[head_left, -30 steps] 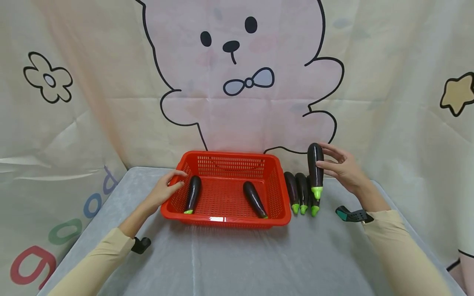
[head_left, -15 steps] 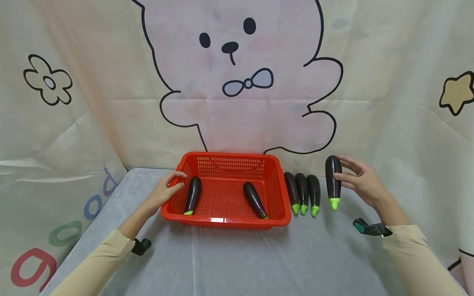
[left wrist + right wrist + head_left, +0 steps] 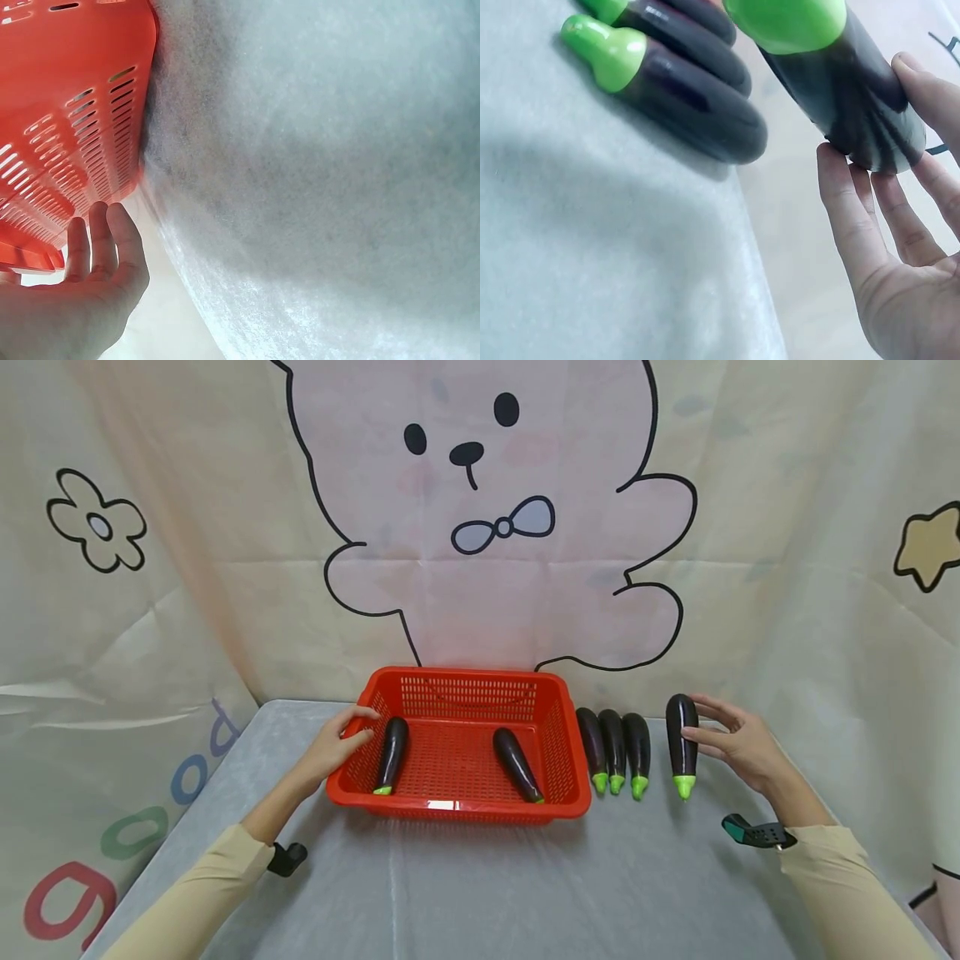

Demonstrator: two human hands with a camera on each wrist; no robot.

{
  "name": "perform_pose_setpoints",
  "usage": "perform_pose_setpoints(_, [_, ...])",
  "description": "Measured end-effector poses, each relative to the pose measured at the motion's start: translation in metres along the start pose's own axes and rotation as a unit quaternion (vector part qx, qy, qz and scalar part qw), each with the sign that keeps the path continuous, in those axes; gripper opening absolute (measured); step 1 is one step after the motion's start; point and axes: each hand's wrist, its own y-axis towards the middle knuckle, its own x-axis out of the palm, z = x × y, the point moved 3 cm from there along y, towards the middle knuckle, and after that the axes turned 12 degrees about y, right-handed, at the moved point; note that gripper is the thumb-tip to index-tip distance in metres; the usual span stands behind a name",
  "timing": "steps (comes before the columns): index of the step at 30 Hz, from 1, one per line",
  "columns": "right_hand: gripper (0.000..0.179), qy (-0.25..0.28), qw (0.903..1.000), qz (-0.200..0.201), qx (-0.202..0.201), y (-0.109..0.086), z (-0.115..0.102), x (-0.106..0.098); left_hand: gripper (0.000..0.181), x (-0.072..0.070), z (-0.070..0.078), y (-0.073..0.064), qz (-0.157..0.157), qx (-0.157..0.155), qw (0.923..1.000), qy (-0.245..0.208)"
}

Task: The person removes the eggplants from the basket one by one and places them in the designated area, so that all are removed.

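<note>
In the head view my right hand [image 3: 738,745] pinches a dark purple eggplant [image 3: 682,739] with a green stem end, between thumb and fingers. It is upright with the green end down, close over the table; the right wrist view shows the fingertips against its smooth side. Three similar eggplants [image 3: 613,743] lie side by side between it and the red basket [image 3: 457,810]. Inside the basket are one eggplant [image 3: 392,754] at the left and another [image 3: 516,764] at the right. My left hand [image 3: 330,747] rests at the basket's left rim, fingers relaxed.
A grey cloth covers the table [image 3: 480,885]. Behind it hangs a cream curtain [image 3: 810,568] printed with a bear, close to the table's back edge. A black band [image 3: 761,833] is on the right wrist; another dark device [image 3: 287,858] is on the left.
My right hand has carried its eggplant rightward, away from above the row, and then lowered it toward the table. The left hand and basket have stayed in place.
</note>
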Motion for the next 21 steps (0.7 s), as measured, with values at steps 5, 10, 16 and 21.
perform_pose_setpoints(5, [0.07, -0.006, 0.9998, 0.005, 0.017, 0.003, 0.01, -0.005, 0.033, 0.001, -0.001, 0.0, -0.001, 0.002, 1.0, -0.007])
perform_pose_setpoints(10, [0.074, -0.021, 0.9992, 0.012, 0.032, 0.008, 0.022, -0.011, 0.033, 0.001, -0.002, 0.0, -0.001, 0.005, 1.0, -0.008])
perform_pose_setpoints(16, [0.077, -0.067, 0.997, 0.008, 0.038, 0.015, 0.032, -0.015, 0.031, 0.0, -0.002, 0.0, 0.001, 0.003, 1.0, -0.005])
perform_pose_setpoints(21, [0.079, -0.096, 0.9946, -0.003, 0.04, 0.021, 0.038, -0.017, 0.03, 0.0, -0.002, -0.001, 0.002, 0.01, 0.9999, -0.002])
